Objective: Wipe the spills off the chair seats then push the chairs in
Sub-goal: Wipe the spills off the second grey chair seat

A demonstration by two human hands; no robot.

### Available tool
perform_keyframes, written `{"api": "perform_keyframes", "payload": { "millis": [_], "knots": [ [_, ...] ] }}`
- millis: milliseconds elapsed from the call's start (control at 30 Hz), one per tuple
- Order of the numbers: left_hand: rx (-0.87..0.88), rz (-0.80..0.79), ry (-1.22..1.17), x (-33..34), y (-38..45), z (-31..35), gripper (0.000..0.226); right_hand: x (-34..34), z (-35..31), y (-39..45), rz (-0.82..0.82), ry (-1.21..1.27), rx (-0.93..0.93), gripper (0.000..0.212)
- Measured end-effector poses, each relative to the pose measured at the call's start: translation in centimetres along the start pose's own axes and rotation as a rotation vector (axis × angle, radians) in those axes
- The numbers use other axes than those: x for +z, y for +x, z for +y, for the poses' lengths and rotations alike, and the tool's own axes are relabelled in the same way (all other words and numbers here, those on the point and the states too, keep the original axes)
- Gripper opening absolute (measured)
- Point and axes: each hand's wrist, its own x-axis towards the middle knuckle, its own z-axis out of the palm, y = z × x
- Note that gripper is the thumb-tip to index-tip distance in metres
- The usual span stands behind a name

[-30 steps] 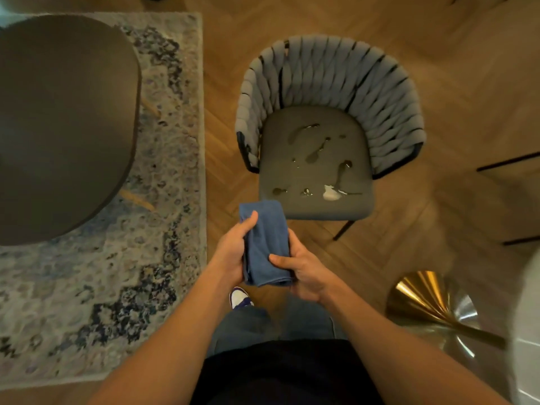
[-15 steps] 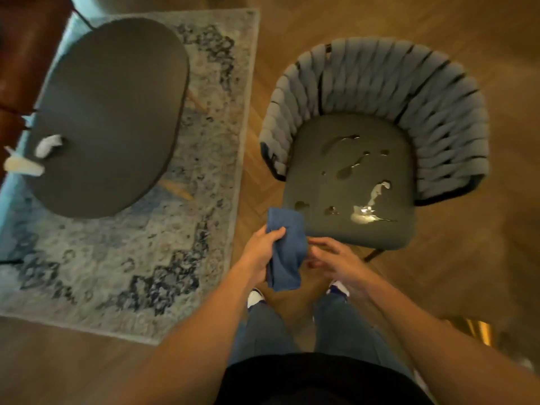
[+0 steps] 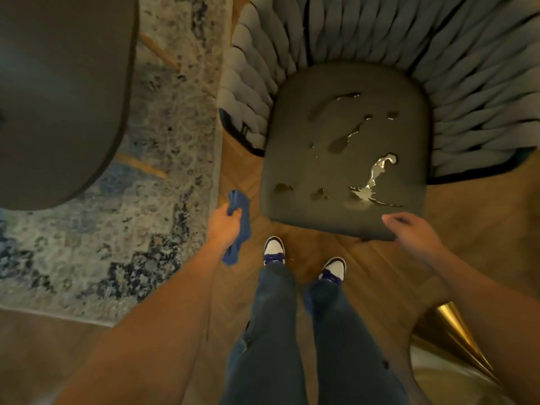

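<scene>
A chair with a dark grey seat and a woven grey backrest stands just ahead of me. Several puddles of liquid lie on the seat, most near its front edge. My left hand grips a bunched blue cloth to the left of the seat's front corner, above the floor. My right hand hovers at the seat's front right edge with loosely bent fingers and holds nothing; it looks blurred.
A dark round table top fills the upper left, over a patterned blue-grey rug. A gold cone-shaped base stands at the lower right. My feet are on the wooden floor close to the chair front.
My right hand let go of the cloth and moved right to the seat's front edge. The left hand keeps the cloth and moved left. I have come closer to the chair.
</scene>
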Motion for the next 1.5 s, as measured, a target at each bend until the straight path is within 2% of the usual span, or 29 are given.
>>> {"api": "perform_keyframes", "payload": {
  "millis": [167,300,367,467,533,633,800,833,967,1100,1200,1333,1500],
  "knots": [
    [0.085,0.096,0.207,4.0,7.2,-0.4,0.036,0.1,3.3,6.9,0.189,-0.055,0.116,0.054],
    [0.161,0.103,0.203,7.7,10.9,-0.5,0.033,0.2,5.4,10.5,0.347,-0.070,0.126,0.054],
    [0.177,0.112,0.202,9.3,11.2,-0.5,0.023,0.2,5.9,11.1,0.390,-0.079,0.104,0.053],
    [0.184,0.159,0.184,10.7,10.9,-0.6,0.017,-0.4,5.8,11.2,0.416,0.034,0.162,0.048],
    [0.178,0.181,0.149,11.2,10.6,-0.4,0.017,-0.8,5.8,11.3,0.422,0.149,0.191,0.053],
    [0.135,0.221,0.121,12.1,10.0,0.1,0.019,-1.5,5.9,11.7,0.387,0.166,0.194,0.058],
    [0.159,0.258,0.121,14.2,8.8,0.9,0.022,-2.2,7.9,12.6,0.362,0.245,0.194,0.103],
    [0.166,0.257,0.133,14.9,8.2,1.5,0.021,-2.4,8.4,12.9,0.348,0.261,0.193,0.107],
    [0.240,0.109,0.175,20.1,4.1,5.3,0.038,-3.2,9.5,13.3,0.282,0.296,0.186,0.084],
    [0.340,-0.011,0.139,26.8,0.0,8.9,0.043,-3.6,8.2,11.9,0.211,0.430,0.174,0.103],
    [0.395,-0.094,0.180,30.8,-1.6,10.5,0.046,-3.6,7.9,11.8,0.177,0.475,0.144,0.087],
    [0.497,-0.212,0.224,35.4,-4.2,12.4,0.050,-3.4,9.3,13.0,0.208,0.530,0.178,0.104],
    [0.556,-0.360,0.262,39.7,-6.0,13.6,0.054,-3.5,9.1,12.4,0.242,0.422,0.181,0.083]
  ]
}}
